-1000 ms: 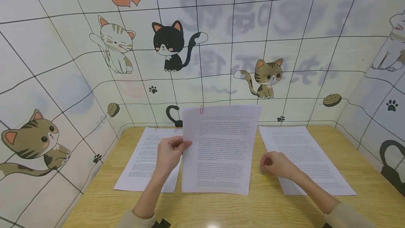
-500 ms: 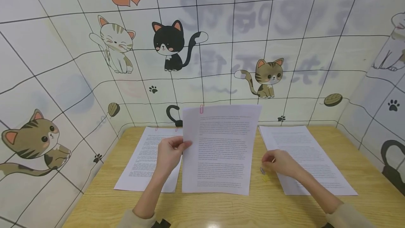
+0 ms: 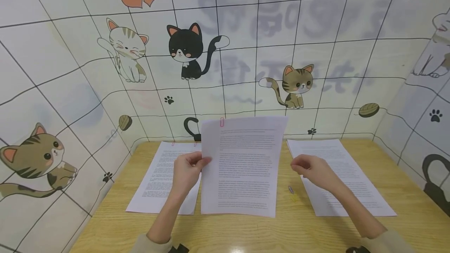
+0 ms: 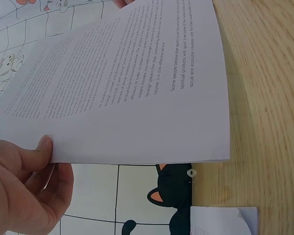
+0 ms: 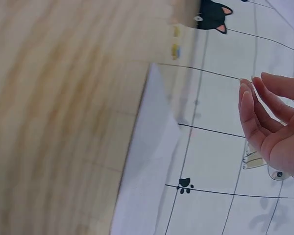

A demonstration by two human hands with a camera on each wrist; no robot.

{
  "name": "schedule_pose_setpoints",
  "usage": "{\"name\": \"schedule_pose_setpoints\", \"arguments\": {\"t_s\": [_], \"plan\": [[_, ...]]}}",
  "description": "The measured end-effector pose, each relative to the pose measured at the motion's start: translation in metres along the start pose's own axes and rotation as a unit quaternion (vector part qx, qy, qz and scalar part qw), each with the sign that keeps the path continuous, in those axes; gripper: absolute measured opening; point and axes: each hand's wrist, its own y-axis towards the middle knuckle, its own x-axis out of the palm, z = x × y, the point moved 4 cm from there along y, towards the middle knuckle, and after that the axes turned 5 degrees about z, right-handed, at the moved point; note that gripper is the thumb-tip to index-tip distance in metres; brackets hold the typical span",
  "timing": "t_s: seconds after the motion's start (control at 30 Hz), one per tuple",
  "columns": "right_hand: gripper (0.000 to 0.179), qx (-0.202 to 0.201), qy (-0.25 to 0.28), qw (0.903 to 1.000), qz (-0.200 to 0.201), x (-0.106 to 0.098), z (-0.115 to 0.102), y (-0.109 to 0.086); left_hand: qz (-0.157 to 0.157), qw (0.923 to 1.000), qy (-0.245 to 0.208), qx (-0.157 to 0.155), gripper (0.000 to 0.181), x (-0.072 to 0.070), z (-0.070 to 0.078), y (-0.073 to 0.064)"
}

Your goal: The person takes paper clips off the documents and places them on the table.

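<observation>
My left hand (image 3: 188,171) pinches the left edge of an upright stack of printed sheets (image 3: 244,167), thumb on the front. A pink paper clip (image 3: 222,122) sits on the stack's top edge, near its left corner. In the left wrist view the left thumb (image 4: 45,147) presses on the page. My right hand (image 3: 313,171) hovers right of the stack, thumb and fingers bent towards each other. The right wrist view shows these fingers (image 5: 264,110) close together; whether something tiny is between the tips cannot be made out. Below lie a bluish paper clip (image 3: 290,189) and small yellow clips (image 3: 293,197).
Printed sheets with two pink clips (image 3: 158,182) lie at the left, partly behind the left arm. Another pile of printed sheets (image 3: 337,163) lies at the right, under the right forearm. The wooden table (image 3: 225,233) meets a cat-patterned wall cloth (image 3: 242,97) at the back.
My right hand has risen from the small clips on the table, uncovering the bluish and yellow ones. The left hand keeps the stack upright in nearly the same place.
</observation>
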Motion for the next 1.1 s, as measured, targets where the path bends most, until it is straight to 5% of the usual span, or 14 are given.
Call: {"name": "schedule_pose_setpoints", "arguments": {"t_s": [0.63,1.1], "plan": [[0.021,-0.051,0.048,0.9832,0.169,-0.035,-0.070,0.001,0.018,0.9996,0.020,0.006,0.009,-0.003,-0.003,0.002],[0.017,-0.150,0.110,0.9360,0.299,-0.033,-0.120,0.001,0.033,0.9976,0.043,0.042,0.008,-0.001,0.003,0.000]]}}
